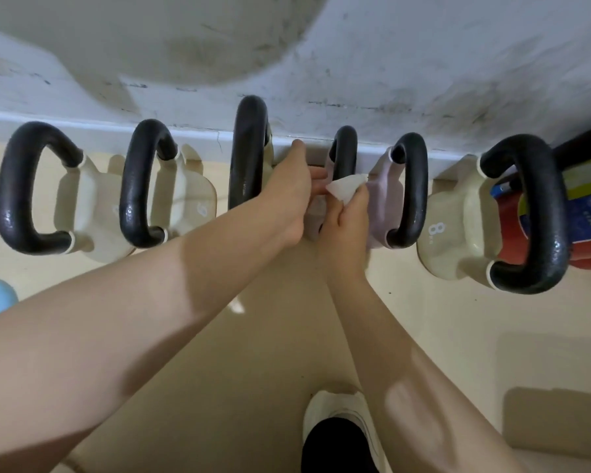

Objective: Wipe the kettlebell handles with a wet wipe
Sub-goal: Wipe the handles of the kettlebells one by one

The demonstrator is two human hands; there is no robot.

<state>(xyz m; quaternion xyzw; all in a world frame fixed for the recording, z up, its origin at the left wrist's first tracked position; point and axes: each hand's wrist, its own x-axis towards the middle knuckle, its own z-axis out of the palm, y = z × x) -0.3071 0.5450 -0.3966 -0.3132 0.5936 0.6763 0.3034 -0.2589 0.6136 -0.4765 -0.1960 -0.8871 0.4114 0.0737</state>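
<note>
My right hand [347,216] pinches the wet wipe [347,186] beside the pink kettlebell's handle [344,150], which my left hand [292,192] grips.

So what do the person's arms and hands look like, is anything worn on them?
Both arms are bare up to the frame's edge: no sleeves in view. The left hand and right hand show no gloves, rings, watch or wristband. Fingernails are hard to make out. Below them a white shoe with a dark sock or trouser leg shows.

Kettlebell handles [526,213]: black, pebbled, slightly glossy. Bodies [458,216]: smooth matt coating. Wet wipe [345,187]: thin, translucent white. Floor [253,353]: glossy.
</note>
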